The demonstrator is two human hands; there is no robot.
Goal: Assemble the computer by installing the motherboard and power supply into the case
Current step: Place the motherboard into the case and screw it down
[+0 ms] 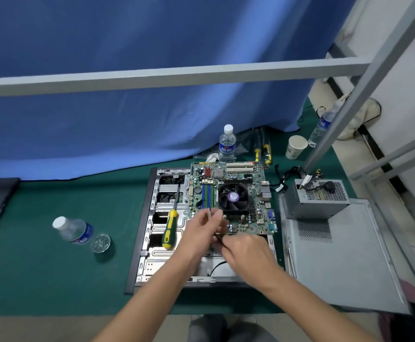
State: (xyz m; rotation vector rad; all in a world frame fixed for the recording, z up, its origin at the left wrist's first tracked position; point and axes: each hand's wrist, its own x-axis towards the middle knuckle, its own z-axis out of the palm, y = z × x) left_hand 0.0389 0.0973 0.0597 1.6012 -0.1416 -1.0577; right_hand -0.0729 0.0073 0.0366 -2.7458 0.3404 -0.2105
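The open computer case (149, 233) lies flat on the green mat. A green motherboard (248, 191) with a black fan and blue-green memory slots sits in its right half. The grey power supply (317, 201) stands outside the case on the grey side panel (344, 257) to the right. My left hand (202, 230) is over the board's near edge, its fingertips pinching a thin black cable. My right hand (247, 255) is just below it, fingers curled around the same black cable, which trails down into the case. What the cable's end plugs into is hidden by the hands.
A yellow-green screwdriver (170, 225) lies on the case's drive bays. A water bottle (74, 230) lies on its side at left; another bottle (227, 144) stands behind the case. A paper cup (296, 146) and loose cables are at the back right. A grey rail crosses overhead.
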